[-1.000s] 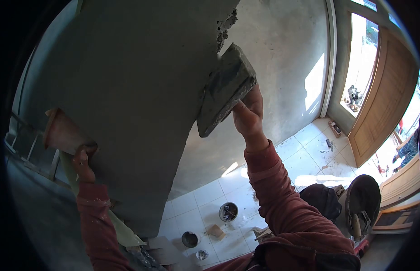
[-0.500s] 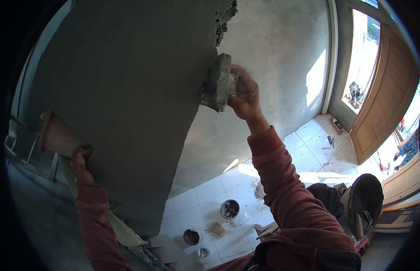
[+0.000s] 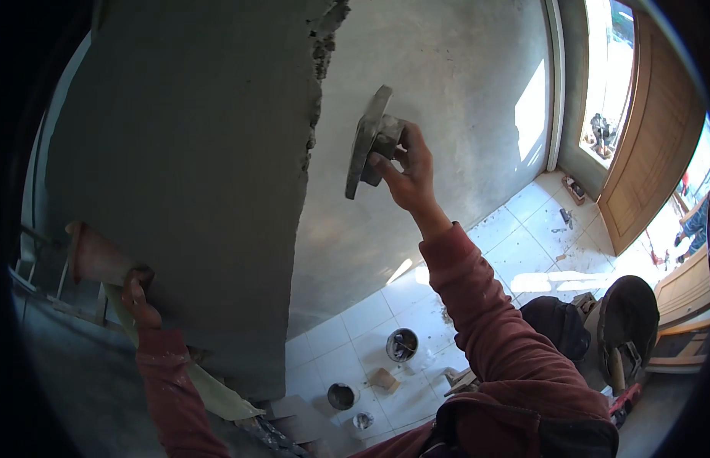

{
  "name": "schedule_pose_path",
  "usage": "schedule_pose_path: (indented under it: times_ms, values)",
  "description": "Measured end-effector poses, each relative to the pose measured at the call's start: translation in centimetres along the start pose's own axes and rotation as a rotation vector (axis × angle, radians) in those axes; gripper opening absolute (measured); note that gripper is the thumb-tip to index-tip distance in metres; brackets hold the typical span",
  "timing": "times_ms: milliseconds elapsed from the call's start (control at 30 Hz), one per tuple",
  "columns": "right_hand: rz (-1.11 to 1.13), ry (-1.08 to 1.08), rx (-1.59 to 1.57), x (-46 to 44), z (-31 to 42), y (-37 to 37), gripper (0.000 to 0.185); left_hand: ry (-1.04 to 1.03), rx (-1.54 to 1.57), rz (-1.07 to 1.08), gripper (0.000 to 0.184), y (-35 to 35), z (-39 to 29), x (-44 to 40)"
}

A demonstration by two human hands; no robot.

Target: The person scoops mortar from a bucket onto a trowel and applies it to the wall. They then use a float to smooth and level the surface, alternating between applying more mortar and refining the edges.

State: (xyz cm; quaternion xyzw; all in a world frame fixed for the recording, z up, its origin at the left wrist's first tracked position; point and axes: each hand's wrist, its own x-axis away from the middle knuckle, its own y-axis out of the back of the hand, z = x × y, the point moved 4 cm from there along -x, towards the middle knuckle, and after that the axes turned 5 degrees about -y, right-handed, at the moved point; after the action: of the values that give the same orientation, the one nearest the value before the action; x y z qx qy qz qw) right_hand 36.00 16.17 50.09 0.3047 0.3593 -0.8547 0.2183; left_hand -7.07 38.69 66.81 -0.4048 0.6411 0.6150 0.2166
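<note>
My right hand [image 3: 410, 172] grips the block handle of a plastering float [image 3: 364, 145]. The float is seen nearly edge-on, its long flat plate upright and facing left, apart from the ragged edge of the dark grey plaster [image 3: 179, 153]. At lower left, my left hand [image 3: 140, 296] is closed round the narrow end of a reddish tapered tub [image 3: 99, 256], which lies tilted with its wide rim to the left. What the tub contains is hidden from this angle.
A paler wall [image 3: 446, 99] stretches right of the plaster edge. On the tiled floor stand a bucket [image 3: 402, 346], a dark pot [image 3: 342, 396] and a small tin [image 3: 363, 420]. A wooden door [image 3: 651, 137] stands ajar at right; a large dark basin [image 3: 628, 328] is beside me.
The float has come away from the plaster edge and turned more edge-on. A ragged plaster edge now shows where it was. The left hand keeps its hold on the tub; the view has shifted slightly.
</note>
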Motion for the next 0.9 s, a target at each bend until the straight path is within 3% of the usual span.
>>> schedule_pose_path:
  times_ms: [133,367,433,467,567,633,667,733,767,867,900]
  values:
    - [-0.031,0.105,-0.090,-0.6,4.4,-1.5,0.042,0.003,-0.015,-0.025,0.054,-0.4,-0.6,0.0]
    - [0.060,0.089,-0.157,-1.9,1.7,-5.0,0.042,0.027,-0.082,-0.023,0.052,0.5,0.4,-0.1]
    - [0.048,-0.045,0.188,-1.7,-0.6,-5.0,0.042,0.051,-0.060,-0.044,0.052,0.1,0.0,0.1]
    - [0.036,-0.052,0.183,-1.2,-0.9,-4.6,0.042,0.078,-0.046,-0.098,0.052,0.2,0.1,0.2]
    - [-0.033,-0.149,-0.119,-0.6,-0.1,-3.6,0.044,0.090,-0.054,-0.102,0.052,0.6,0.2,0.2]
    - [-0.018,-0.015,-0.437,-1.0,2.0,-3.9,0.046,0.079,-0.088,-0.033,0.051,0.6,0.3,-0.2]
    - [-0.032,-0.023,-0.447,-1.1,2.1,-4.0,0.046,0.069,-0.066,-0.072,0.051,0.5,0.4,-0.1]
    - [0.067,0.140,-0.145,-1.6,2.7,-5.0,0.045,0.058,-0.052,-0.105,0.050,0.7,0.6,0.0]
    - [0.061,0.134,-0.150,-1.5,2.1,-5.2,0.045,0.056,-0.053,-0.078,0.050,0.8,0.7,0.0]
    - [0.111,-0.086,0.216,-0.7,-1.5,-5.6,0.042,0.066,-0.094,-0.046,0.050,1.3,1.3,0.0]
    - [0.104,-0.091,0.210,-0.2,-1.7,-5.4,0.042,0.077,-0.134,-0.044,0.051,1.6,1.3,-0.1]
